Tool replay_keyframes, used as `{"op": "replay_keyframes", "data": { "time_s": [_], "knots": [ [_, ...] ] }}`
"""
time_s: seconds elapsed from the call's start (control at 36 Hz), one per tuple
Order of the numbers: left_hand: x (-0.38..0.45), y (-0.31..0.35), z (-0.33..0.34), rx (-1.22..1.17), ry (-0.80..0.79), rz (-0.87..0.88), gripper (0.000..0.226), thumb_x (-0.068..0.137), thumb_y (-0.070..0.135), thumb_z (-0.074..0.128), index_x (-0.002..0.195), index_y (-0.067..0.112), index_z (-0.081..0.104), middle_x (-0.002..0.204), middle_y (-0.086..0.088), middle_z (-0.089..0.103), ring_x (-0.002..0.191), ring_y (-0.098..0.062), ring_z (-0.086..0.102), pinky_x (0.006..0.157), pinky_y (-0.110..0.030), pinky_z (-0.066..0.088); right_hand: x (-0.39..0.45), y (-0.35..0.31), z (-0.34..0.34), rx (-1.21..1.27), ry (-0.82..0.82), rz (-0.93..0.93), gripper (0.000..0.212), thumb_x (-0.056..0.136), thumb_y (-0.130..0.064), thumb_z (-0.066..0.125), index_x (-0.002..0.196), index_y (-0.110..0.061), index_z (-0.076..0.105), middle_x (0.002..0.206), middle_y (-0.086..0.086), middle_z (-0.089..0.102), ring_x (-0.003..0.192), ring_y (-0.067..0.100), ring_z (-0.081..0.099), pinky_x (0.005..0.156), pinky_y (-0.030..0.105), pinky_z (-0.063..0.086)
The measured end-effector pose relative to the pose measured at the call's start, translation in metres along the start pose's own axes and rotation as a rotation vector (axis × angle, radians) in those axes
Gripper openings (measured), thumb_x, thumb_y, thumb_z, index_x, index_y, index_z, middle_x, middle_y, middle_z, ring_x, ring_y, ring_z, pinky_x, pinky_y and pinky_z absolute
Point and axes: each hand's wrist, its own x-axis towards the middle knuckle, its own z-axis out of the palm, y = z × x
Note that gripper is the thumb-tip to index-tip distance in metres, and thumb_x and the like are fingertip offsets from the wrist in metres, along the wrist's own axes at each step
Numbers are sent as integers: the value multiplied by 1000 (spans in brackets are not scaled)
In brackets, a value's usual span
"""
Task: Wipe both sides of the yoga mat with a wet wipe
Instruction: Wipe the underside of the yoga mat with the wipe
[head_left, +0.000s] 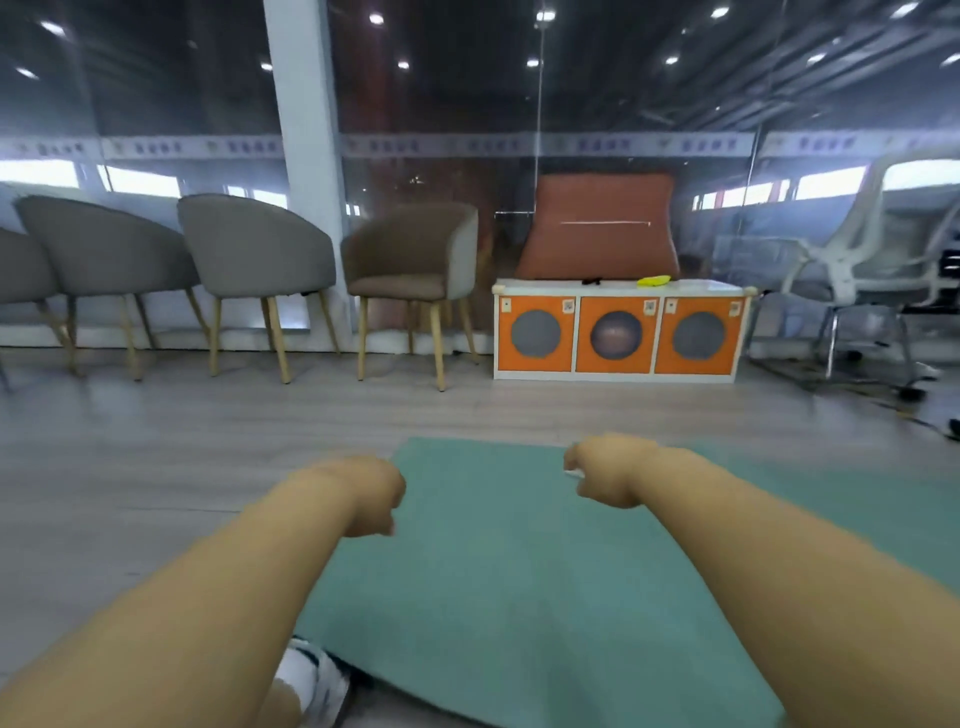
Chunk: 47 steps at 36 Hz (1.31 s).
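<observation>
A teal yoga mat (498, 561) spreads over the grey floor in front of me, and its near edge seems raised above a shoe. My left hand (371, 493) is curled at the mat's left edge and appears to grip it. My right hand (608, 475) is curled over the far part of the mat. A sliver of white, apparently the wet wipe (571, 473), sticks out of its fingers. Whether the right hand also holds the mat is hidden. The picture is blurred.
A white shoe (311, 680) shows under the mat's near left corner. Several grey chairs (254, 249) line the glass wall at the back left. An orange and white cabinet (618, 332) stands behind the mat, and a white office chair (857, 260) is at the right.
</observation>
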Motion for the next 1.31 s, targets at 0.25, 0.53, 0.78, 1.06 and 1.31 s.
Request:
{"op": "replay_keyframes", "data": {
  "time_s": [0.25,0.53,0.78,1.06,1.31],
  "knots": [
    [-54,42,-53,52,115,40,43,94,38,55,133,20,50,134,-3,50,120,-24,49,92,-30,40,-84,43,-42,-47,151,103,37,91,-22,54,127,-13,49,124,9,55,109,28,54,86,34,45],
    [-31,60,-65,64,107,73,41,93,37,56,129,20,53,132,-3,52,119,-23,51,92,-31,42,-94,72,-63,-132,188,188,32,88,-22,60,117,-9,57,113,10,61,101,27,58,79,32,47],
    [82,77,-56,14,46,158,40,93,39,55,128,20,53,131,-1,53,118,-23,52,92,-30,42,-3,115,-47,-194,103,190,35,90,-27,57,123,-16,50,121,6,56,108,26,52,75,30,40],
    [246,99,36,58,-159,204,42,94,41,53,130,21,52,134,-3,51,122,-22,49,93,-26,40,159,143,88,-120,-163,77,31,94,-30,49,120,-14,53,122,10,56,110,29,52,82,29,40],
    [336,131,96,133,-385,291,39,95,44,50,127,24,53,131,1,50,118,-20,51,93,-32,43,221,179,171,-61,-364,85,29,96,-29,44,117,-13,55,120,9,56,108,27,53,75,26,34]
  ]
}}
